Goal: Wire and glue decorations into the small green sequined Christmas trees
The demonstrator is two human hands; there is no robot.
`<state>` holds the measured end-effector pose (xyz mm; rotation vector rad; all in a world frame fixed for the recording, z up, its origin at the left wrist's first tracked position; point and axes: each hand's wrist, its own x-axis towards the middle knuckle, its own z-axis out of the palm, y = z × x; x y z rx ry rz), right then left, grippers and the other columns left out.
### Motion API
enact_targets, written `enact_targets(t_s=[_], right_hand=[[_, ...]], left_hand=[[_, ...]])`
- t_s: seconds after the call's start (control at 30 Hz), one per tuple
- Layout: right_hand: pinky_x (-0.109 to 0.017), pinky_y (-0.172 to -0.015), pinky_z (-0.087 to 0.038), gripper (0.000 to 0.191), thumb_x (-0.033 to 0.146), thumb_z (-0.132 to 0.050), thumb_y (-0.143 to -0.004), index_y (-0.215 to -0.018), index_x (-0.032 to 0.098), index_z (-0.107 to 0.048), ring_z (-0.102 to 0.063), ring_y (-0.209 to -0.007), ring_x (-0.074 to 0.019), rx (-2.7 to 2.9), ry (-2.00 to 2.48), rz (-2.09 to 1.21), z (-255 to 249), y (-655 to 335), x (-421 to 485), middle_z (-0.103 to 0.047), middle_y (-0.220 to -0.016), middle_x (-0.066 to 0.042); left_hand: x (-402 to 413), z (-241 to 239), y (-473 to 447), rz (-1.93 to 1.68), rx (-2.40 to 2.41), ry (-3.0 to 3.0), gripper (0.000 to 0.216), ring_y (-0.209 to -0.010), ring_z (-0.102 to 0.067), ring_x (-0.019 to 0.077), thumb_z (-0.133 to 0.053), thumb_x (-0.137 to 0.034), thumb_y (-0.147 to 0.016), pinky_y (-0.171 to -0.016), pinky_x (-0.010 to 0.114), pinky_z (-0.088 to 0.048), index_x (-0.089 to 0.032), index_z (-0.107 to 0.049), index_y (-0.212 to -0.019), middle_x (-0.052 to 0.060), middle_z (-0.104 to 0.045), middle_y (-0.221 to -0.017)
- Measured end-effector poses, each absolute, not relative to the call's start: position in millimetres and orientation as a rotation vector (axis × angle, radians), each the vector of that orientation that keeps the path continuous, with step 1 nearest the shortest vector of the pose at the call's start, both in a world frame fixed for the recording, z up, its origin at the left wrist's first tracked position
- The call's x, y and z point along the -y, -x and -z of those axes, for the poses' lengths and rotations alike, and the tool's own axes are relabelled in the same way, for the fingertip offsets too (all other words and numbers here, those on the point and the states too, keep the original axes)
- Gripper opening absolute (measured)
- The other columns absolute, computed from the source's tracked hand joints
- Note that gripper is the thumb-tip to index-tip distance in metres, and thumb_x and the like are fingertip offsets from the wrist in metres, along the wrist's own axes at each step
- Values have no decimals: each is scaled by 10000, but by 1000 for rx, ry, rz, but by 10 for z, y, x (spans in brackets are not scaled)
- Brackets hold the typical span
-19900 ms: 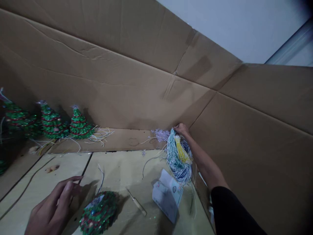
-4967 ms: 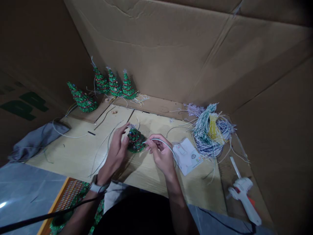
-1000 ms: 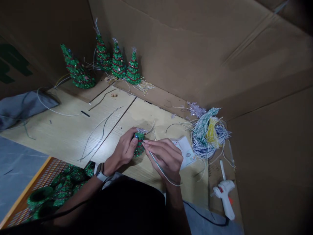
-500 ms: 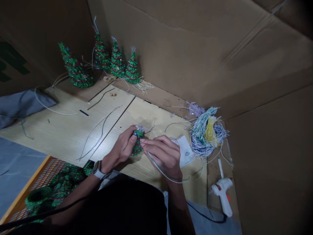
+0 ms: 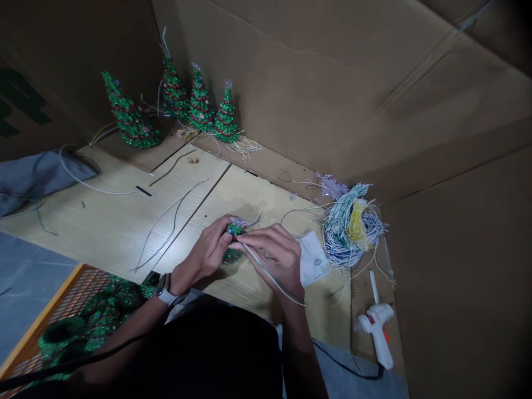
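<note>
the left hand (image 5: pixel 208 247) pinches a small green glitter tree (image 5: pixel 231 256) near its top. the right hand (image 5: pixel 272 256) curls close beside it, holding a thin pale wire (image 5: pixel 270 275) to the tree. right of the small tree lie a paper card (image 5: pixel 315 265), a bundle of wires (image 5: pixel 351 230) and a white glue gun (image 5: pixel 376 320). behind it stand four more trees (image 5: pixel 200 105).

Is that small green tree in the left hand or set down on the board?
In hand: the left hand grips the small green tree near its top.
</note>
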<state>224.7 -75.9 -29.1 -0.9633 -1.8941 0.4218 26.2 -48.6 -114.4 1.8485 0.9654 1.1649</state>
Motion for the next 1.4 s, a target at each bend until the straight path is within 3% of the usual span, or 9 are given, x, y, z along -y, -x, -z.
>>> enact_targets(t_s=[0.27,0.4,0.5,0.67,0.83,0.97,1.07,1.2,1.4], right_hand=[[-376,-867,-647,306,261,-824,-1002,-1304,254,-773,-783,-1008,-203,1808,1015,-463,371,-2177,947,-856,-1171,-60],[-304,-665,-551,256,416,-873,-963,-1028,232,-708,-666,-712,-145,1675,1168,-398,431,-2153,983,-755,-870,0],[-309,-643,-438,321,341,-759,-1059,-804,235,-594,-554,-636,-124,1788,1196,-243,379,-2152,967,-599,-701,39],[-318,-679,-400,323,282,-703,-1096,-796,229,-597,-550,-660,-128,2002,1212,-144,222,-2166,892,-617,-713,26],[-286,-639,-401,341,463,-689,-1100,-845,238,-652,-564,-629,-112,2071,1309,-313,181,-2156,830,-684,-745,28],[-286,-563,-360,479,648,-760,-981,-793,243,-587,-492,-541,-105,1992,1404,-384,210,-2152,908,-608,-647,51],[-312,-565,-327,497,556,-656,-1067,-707,246,-508,-472,-527,-112,1978,1338,-304,235,-2145,964,-531,-585,48],[-331,-622,-345,461,346,-509,-1166,-721,236,-560,-546,-561,-124,2035,1296,-211,224,-2083,892,-627,-626,13],[-301,-591,-354,453,504,-576,-1131,-764,239,-591,-563,-556,-109,2061,1372,-240,169,-2019,805,-653,-654,24]], left_hand=[[484,1161,-248,-1202,-935,-1873,458,-1092,-678,265,-353,-542,-1180,-928,425,-540,-205,-619,-1340,129,-698,-1232],[484,1201,-244,-1205,-931,-1869,441,-1098,-680,262,-362,-524,-1179,-932,428,-543,-210,-613,-1360,127,-695,-1247],[487,1204,-244,-1196,-947,-1881,431,-1117,-675,265,-367,-506,-1181,-954,435,-535,-205,-607,-1376,128,-695,-1251],[493,1167,-246,-1191,-927,-1867,429,-1151,-672,275,-370,-505,-1183,-996,453,-530,-211,-609,-1383,134,-692,-1273],[487,1169,-241,-1192,-897,-1844,431,-1123,-683,280,-390,-541,-1171,-977,451,-544,-219,-618,-1347,135,-701,-1250],[489,1196,-228,-1175,-916,-1836,456,-1092,-687,270,-388,-573,-1163,-948,434,-552,-220,-616,-1341,125,-703,-1236],[493,1206,-226,-1168,-917,-1840,440,-1161,-678,280,-374,-535,-1173,-1020,456,-543,-219,-606,-1372,134,-700,-1286],[488,1182,-238,-1204,-902,-1837,393,-1172,-676,285,-380,-472,-1178,-1034,461,-541,-214,-613,-1361,139,-699,-1294],[484,1203,-243,-1200,-896,-1810,379,-1129,-692,282,-403,-475,-1169,-1008,455,-557,-226,-612,-1363,128,-712,-1266]])
